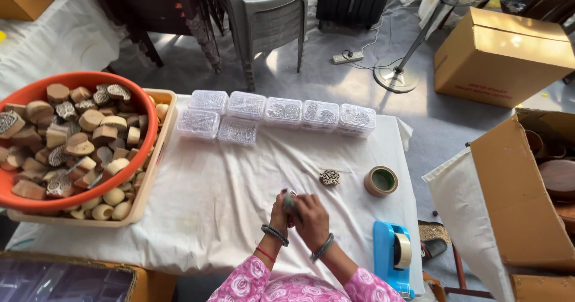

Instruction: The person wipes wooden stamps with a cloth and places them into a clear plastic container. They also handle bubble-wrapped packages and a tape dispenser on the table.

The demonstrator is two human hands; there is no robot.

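Fingers (pixel 286 201) of both hands pinch one small dark object (pixel 290 201) between them, held just above the white tablecloth (pixel 209 194); what it is cannot be told. Left hand (pixel 279 209) and right hand (pixel 311 217) press together around it. To the left sits an orange tub (pixel 90 81) heaped with carved wooden blocks (pixel 78 140). Clear plastic boxes (pixel 281 111) line the far edge. Nearer lie a blue tape dispenser (pixel 390 255), a brown tape roll (pixel 381 181) and one wooden stamp (pixel 329 177).
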